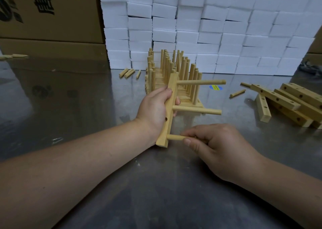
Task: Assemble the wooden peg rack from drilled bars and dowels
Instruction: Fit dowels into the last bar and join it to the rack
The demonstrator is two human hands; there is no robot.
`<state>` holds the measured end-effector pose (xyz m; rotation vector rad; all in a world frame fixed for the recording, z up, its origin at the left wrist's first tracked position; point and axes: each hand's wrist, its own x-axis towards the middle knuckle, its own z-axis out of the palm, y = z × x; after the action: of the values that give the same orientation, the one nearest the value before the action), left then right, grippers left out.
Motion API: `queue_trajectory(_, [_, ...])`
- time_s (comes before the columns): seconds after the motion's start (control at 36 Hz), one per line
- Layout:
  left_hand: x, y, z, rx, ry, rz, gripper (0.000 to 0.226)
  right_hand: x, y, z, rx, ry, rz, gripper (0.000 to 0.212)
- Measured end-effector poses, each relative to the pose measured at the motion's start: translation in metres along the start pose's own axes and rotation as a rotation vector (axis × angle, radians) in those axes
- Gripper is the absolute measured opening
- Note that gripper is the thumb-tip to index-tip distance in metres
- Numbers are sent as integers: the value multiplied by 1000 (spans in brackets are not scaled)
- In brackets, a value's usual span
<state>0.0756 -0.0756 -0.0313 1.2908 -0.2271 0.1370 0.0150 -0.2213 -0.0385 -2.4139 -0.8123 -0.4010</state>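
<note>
L hand wraps fingers + thumb round the bar mid-length and holds it on edge in front of the body. Near end sits low over the bench; can't tell if it touches. R hand pinches the third dowel between thumb and fingertips, tip at the bar's nearest hole; insertion depth not visible. Two seated dowels stick out to the right further up. Risks as I see them: the dowel goes in skewed bc the only reaction is the L grip, so the bar twists and the peg jams or chews the hole edge. R grip sits close to the bar face, so fingers prob bottom out before the peg seats, which means a regrip and a half-seated peg may drop. A hard push w/o bench support could slip the bar through the L palm. The far peg ends are near the finished stack; a swing could knock it over. Spare bars are well apart, no issue.
</note>
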Motion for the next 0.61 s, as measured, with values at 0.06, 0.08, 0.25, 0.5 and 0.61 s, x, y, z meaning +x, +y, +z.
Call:
queue_trajectory(0.06, [0, 0, 0, 8, -3, 3, 30, 1, -1, 0, 24, -14, 48, 26])
queue_trajectory(0.08, [0, 0, 0, 12, -3, 6, 30, 2, -1, 1, 41, -26, 80, 26])
queue_trajectory(0.25, [0, 0, 0, 5, 3, 26, 29, 3, -2, 1, 87, -77, 177, 18])
queue_trajectory(0.5, [3, -2, 0, 48, 0, 41, 30, 6, -1, 2, 143, -57, 260, 37])
queue_trajectory(0.61, [5, -1, -2, 81, -10, 39, 29, 5, -2, 3, 182, -46, 292, 32])
